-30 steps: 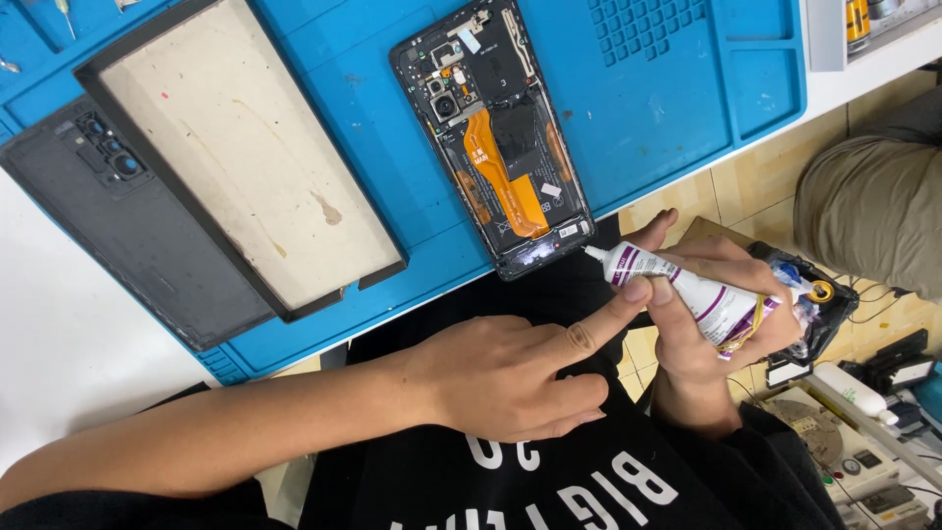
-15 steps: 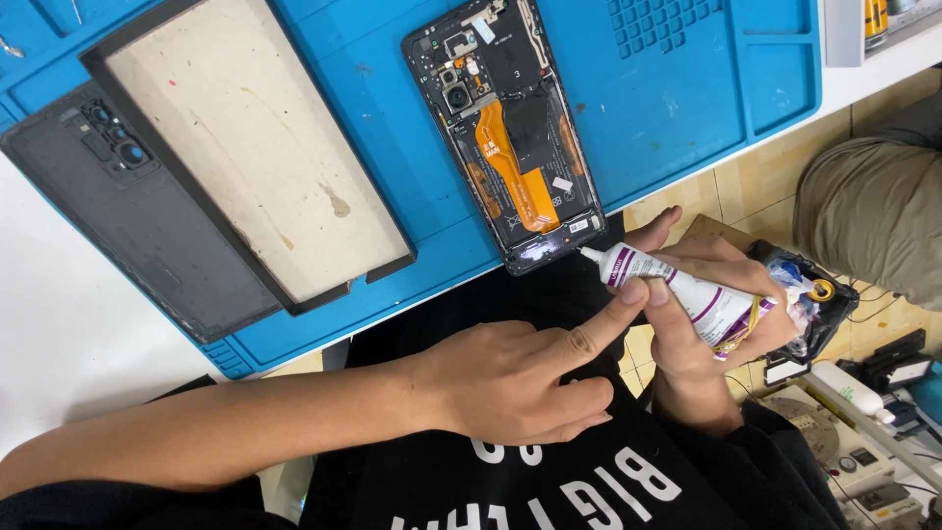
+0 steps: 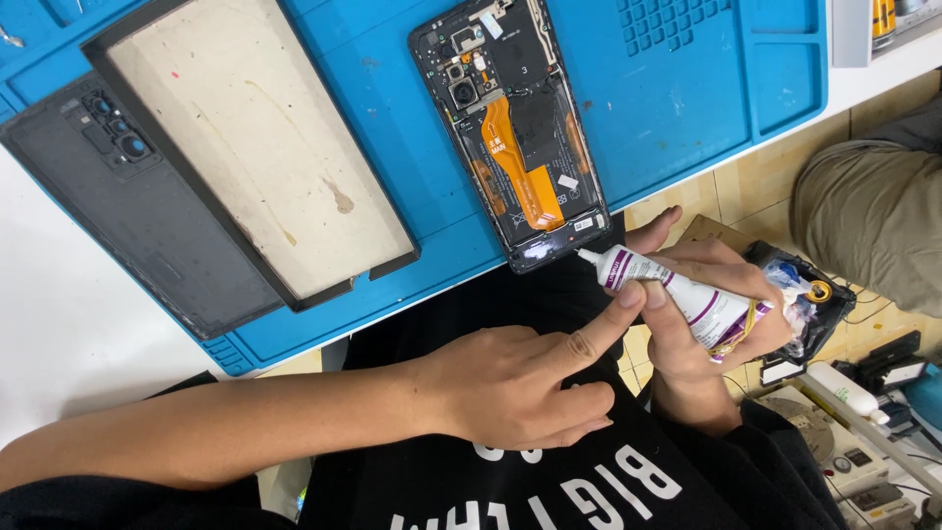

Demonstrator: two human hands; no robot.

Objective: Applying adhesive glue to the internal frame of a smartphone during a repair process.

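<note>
My right hand (image 3: 692,324) grips a white and purple glue tube (image 3: 677,294), its nozzle pointing left at the bottom corner of an opened phone (image 3: 515,128). My left hand (image 3: 520,388) hovers over my black shirt, its index fingertip touching the tube near the nozzle. The phone lies back-off on the blue work mat (image 3: 687,108), showing an orange flex cable and black shields. A phone frame with a beige inner face (image 3: 255,147) lies to its left. Further left sits the grey back cover (image 3: 128,226) with camera lenses.
The white bench (image 3: 59,334) shows at the lower left. Another person's khaki trouser leg (image 3: 868,211) is at the right. Tools, a small white bottle (image 3: 849,388) and a black tray (image 3: 814,304) sit low on the right over a tiled floor.
The view has shifted slightly. Both hands and the tube stay in nearly the same pose by the phone's bottom corner.
</note>
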